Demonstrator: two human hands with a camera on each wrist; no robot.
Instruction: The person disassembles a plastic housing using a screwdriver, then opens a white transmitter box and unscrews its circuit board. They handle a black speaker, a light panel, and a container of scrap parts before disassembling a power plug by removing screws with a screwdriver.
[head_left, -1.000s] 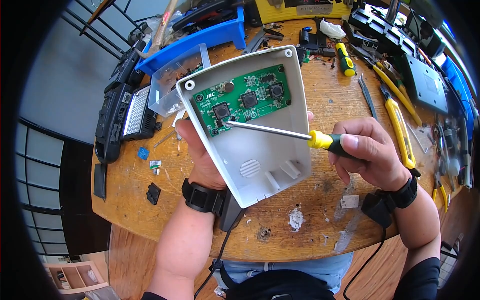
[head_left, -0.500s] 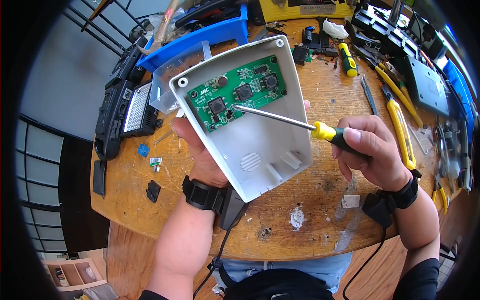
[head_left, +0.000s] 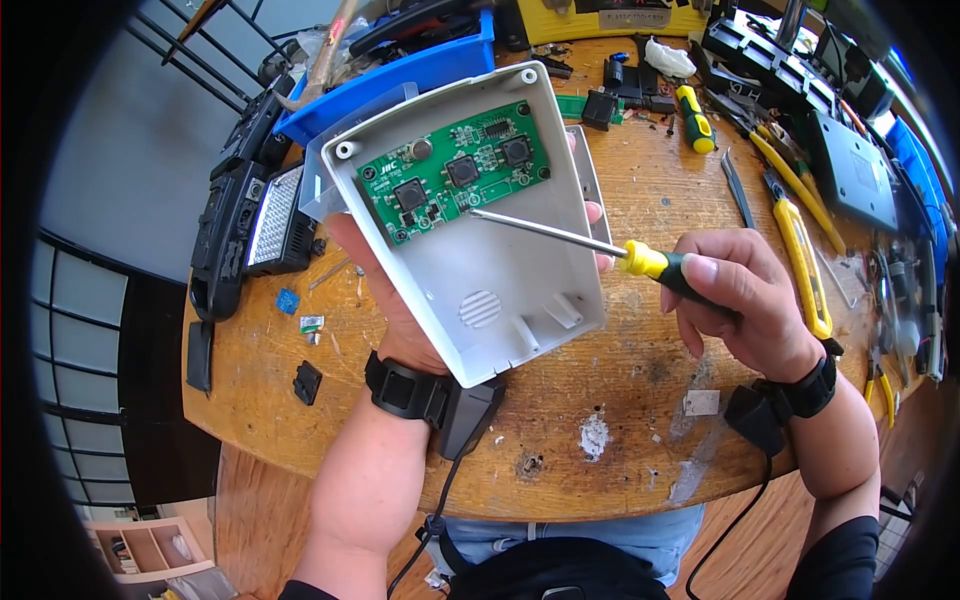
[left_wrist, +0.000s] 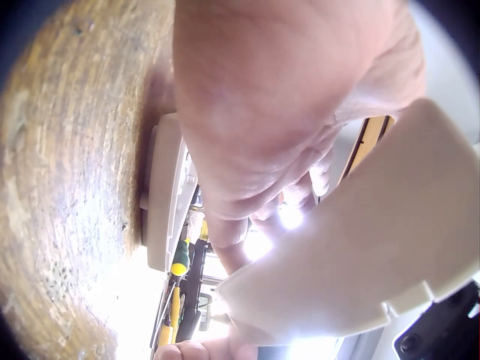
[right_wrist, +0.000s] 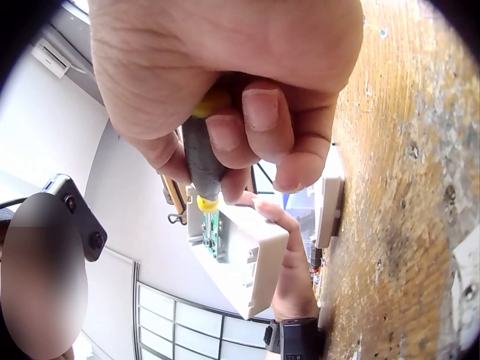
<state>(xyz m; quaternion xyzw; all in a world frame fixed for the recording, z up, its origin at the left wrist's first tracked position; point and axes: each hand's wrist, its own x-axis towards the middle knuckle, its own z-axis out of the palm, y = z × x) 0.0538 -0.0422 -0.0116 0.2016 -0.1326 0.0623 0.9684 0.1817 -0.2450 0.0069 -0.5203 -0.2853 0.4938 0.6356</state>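
My left hand (head_left: 375, 270) grips a white plastic housing (head_left: 500, 290) from beneath, thumb side at its left wall and fingertips at its right wall. Inside the housing, toward its far end, sits a green circuit board (head_left: 490, 190) with three black square push buttons and a round metal part. My right hand (head_left: 740, 290) holds a screwdriver (head_left: 560, 236) by its yellow and dark green handle. The screwdriver's tip points at the board's lower edge, below the middle button. In the right wrist view, fingers curl round the screwdriver handle (right_wrist: 201, 157).
Behind the housing, another pale casing (left_wrist: 165, 195) lies on the wooden table (head_left: 560, 460). A blue bin (head_left: 390, 90) stands at the back left. On the right lie a second screwdriver (head_left: 695, 120), tweezers (head_left: 738, 190) and a yellow utility knife (head_left: 800, 260).
The housing has shifted left and away from the body, uncovering the pale casing behind it. The screwdriver tip has gone from beside the left button to farther right along the board's lower edge.
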